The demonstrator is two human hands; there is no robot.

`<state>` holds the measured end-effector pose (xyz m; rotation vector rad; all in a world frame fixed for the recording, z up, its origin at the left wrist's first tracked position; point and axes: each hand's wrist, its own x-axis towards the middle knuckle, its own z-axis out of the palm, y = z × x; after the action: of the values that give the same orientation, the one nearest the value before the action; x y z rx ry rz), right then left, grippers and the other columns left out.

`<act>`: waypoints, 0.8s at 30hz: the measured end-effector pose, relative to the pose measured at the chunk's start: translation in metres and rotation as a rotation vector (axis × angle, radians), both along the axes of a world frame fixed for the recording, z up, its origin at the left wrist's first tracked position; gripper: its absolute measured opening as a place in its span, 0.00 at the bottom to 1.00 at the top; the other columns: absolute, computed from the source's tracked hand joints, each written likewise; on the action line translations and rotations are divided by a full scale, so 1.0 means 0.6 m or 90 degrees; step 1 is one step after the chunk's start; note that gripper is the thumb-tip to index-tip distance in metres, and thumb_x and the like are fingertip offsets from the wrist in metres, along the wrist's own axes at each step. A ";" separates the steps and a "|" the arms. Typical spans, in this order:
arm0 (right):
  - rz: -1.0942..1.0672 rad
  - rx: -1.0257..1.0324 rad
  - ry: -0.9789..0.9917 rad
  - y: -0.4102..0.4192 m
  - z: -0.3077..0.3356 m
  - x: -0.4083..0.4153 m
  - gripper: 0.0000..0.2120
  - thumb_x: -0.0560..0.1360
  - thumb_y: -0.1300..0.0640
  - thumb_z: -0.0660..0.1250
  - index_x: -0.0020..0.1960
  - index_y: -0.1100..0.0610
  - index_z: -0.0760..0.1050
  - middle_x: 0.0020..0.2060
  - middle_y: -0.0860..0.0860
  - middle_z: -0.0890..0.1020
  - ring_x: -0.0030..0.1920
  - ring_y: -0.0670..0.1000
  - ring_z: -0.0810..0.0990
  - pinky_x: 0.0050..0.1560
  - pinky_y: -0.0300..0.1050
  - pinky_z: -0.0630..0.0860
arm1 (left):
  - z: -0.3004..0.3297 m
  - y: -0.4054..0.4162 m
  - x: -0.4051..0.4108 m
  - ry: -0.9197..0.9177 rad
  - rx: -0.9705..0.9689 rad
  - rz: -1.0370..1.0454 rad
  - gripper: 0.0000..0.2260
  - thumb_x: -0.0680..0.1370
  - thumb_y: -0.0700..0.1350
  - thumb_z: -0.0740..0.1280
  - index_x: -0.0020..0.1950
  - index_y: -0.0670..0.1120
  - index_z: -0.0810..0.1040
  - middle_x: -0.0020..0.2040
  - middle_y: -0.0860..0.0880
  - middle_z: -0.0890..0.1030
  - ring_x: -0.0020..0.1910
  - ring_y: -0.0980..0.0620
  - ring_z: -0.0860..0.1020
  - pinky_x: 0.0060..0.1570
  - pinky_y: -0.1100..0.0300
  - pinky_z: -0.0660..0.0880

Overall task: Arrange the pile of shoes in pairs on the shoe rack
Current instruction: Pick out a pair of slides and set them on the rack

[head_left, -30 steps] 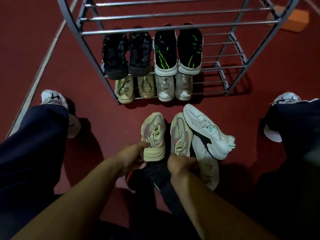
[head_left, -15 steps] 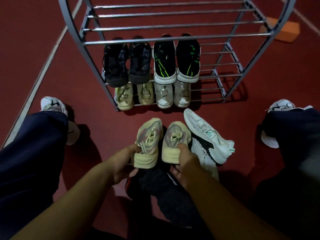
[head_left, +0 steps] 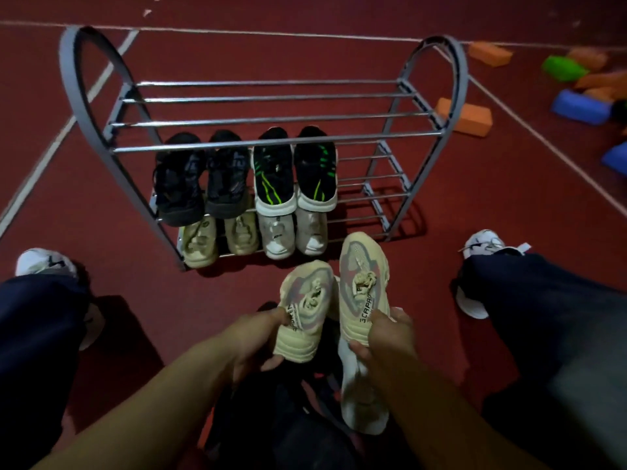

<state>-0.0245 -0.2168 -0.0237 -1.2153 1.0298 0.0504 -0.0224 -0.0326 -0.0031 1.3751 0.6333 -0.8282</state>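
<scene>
- My left hand (head_left: 252, 344) grips the heel of one beige shoe (head_left: 305, 313), thumb on its side, fingers curled under the sole; the toe points away from me toward the rack.
- My right hand (head_left: 386, 337) pinches the heel end of the matching beige shoe (head_left: 361, 283), held slightly higher and just beside the first.
- Both hang above the dark pile (head_left: 298, 418) and a white shoe (head_left: 359, 395) on the floor.
- The shoe rack (head_left: 271, 140) ahead holds four pairs on its two lower shelves.

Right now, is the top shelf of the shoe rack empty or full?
Empty: the top shelf shows only bare bars.
</scene>
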 end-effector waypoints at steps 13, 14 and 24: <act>-0.017 -0.018 0.069 -0.113 -0.037 0.216 0.19 0.81 0.63 0.57 0.70 0.51 0.70 0.65 0.56 0.76 0.57 0.59 0.77 0.41 0.51 0.81 | -0.067 -0.131 0.209 -0.017 -0.065 0.087 0.09 0.76 0.44 0.61 0.51 0.46 0.78 0.37 0.48 0.81 0.35 0.52 0.77 0.31 0.62 0.73; -0.028 -0.002 0.077 -0.116 -0.040 0.231 0.19 0.81 0.63 0.57 0.70 0.52 0.70 0.66 0.56 0.75 0.58 0.59 0.76 0.44 0.53 0.81 | -0.070 -0.140 0.222 -0.016 -0.060 0.091 0.08 0.76 0.44 0.61 0.50 0.45 0.78 0.33 0.48 0.81 0.34 0.51 0.76 0.32 0.61 0.73; 0.010 0.015 0.041 -0.138 -0.102 0.398 0.19 0.81 0.62 0.59 0.71 0.61 0.66 0.65 0.61 0.74 0.48 0.56 0.76 0.44 0.49 0.82 | -0.144 -0.215 0.387 0.002 -0.006 0.131 0.14 0.78 0.47 0.63 0.59 0.39 0.78 0.46 0.41 0.78 0.38 0.46 0.76 0.23 0.62 0.73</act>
<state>0.2142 -0.2994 -0.0847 -1.2068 1.0735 0.1140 0.2100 -0.1614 -0.0893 1.2767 0.7582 -0.6673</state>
